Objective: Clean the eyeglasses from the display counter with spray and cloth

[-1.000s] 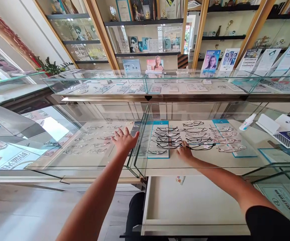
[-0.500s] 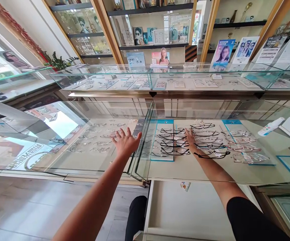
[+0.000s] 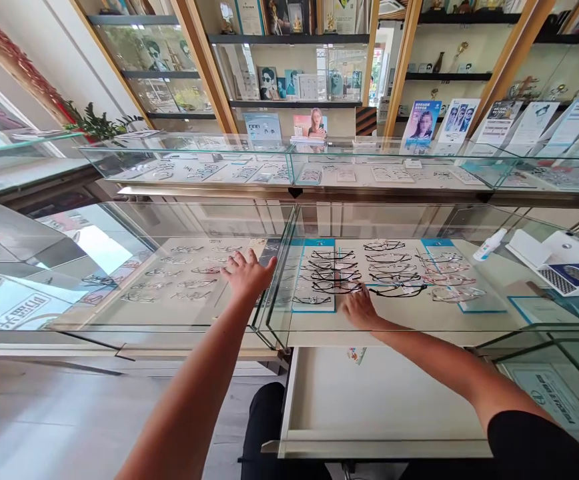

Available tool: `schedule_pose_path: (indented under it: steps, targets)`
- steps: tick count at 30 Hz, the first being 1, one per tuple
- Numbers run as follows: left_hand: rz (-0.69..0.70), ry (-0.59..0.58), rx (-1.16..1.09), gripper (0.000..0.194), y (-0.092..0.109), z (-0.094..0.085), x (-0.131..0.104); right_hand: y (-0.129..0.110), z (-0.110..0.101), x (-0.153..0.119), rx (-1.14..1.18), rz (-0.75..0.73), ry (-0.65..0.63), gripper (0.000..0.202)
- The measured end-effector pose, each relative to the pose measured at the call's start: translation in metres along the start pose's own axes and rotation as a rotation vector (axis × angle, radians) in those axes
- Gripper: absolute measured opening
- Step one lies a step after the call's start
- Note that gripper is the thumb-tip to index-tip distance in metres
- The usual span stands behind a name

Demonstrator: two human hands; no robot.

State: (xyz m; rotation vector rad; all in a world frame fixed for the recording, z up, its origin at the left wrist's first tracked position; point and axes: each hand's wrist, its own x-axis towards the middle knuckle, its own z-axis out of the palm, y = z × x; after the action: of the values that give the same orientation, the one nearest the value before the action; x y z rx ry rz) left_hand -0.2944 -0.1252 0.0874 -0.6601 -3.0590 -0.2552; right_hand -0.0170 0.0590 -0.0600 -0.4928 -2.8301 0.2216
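Note:
My left hand (image 3: 248,272) lies with fingers spread on the glass top of the display case, left of the seam between two glass sections. My right hand (image 3: 359,308) is inside the right section, its fingers curled at the right end of a pair of black-framed eyeglasses (image 3: 335,288) near the front of the left column. The fingertips are partly hidden, but they appear closed on the frame's end. More dark eyeglasses (image 3: 394,275) stand in a column to the right of that hand, and lighter, reddish eyeglasses (image 3: 449,280) are further right.
Below the case, a white drawer (image 3: 394,400) is pulled out above my legs. A white spray bottle (image 3: 489,245) and an open white box (image 3: 559,260) are at the right. Glass edges (image 3: 272,293) surround the section. Another glass counter (image 3: 319,180) runs behind.
My right hand has drawn back toward me from between the two columns to the front of the left column, and its fingers have curled. My left hand stays spread on the glass.

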Motion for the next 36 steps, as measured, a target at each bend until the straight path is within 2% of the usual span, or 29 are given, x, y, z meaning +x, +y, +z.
schedule_pose_path:
  steps: [3,6,9,12,14,16,19,22,26,29,32,36]
  targets:
    - [0.005,0.003,-0.010,0.109,0.001,0.002,0.002,-0.028,-0.006,-0.047,0.035,0.010,-0.112,0.062]
    - [0.009,0.024,-0.027,0.109,0.001,0.004,0.004,-0.054,-0.032,-0.090,0.102,-0.055,-0.227,0.069]
    - [0.014,0.030,-0.036,0.109,0.002,0.007,0.007,-0.077,-0.079,-0.123,0.237,-0.086,-0.395,0.073]
    - [0.019,0.022,-0.033,0.109,0.002,0.008,0.009,-0.097,-0.137,-0.145,0.327,-0.089,-0.516,0.078]
    - [0.021,0.019,-0.032,0.109,0.003,0.009,0.009,-0.105,-0.177,-0.151,0.349,-0.131,-0.510,0.079]
    - [0.020,0.020,-0.032,0.110,0.003,0.010,0.010,-0.108,-0.213,-0.147,0.335,-0.212,-0.405,0.075]
    - [0.017,0.031,-0.036,0.110,0.004,0.012,0.010,-0.099,-0.253,-0.115,0.253,-0.259,-0.196,0.069]
    - [0.013,0.043,-0.040,0.109,0.004,0.013,0.011,-0.078,-0.268,-0.058,0.164,-0.251,-0.092,0.070]
    - [0.014,0.029,-0.040,0.109,0.003,0.011,0.009,-0.048,-0.253,0.030,0.088,-0.195,-0.094,0.069]
    - [0.012,0.009,-0.039,0.110,0.004,0.007,0.006,-0.030,-0.232,0.082,0.041,-0.145,-0.176,0.066]
    - [0.008,-0.006,-0.034,0.110,0.005,0.004,0.003,-0.020,-0.217,0.117,0.007,-0.090,-0.260,0.066]
    - [0.013,0.016,-0.044,0.110,0.004,0.007,0.003,-0.012,-0.202,0.143,-0.001,-0.069,-0.300,0.065]
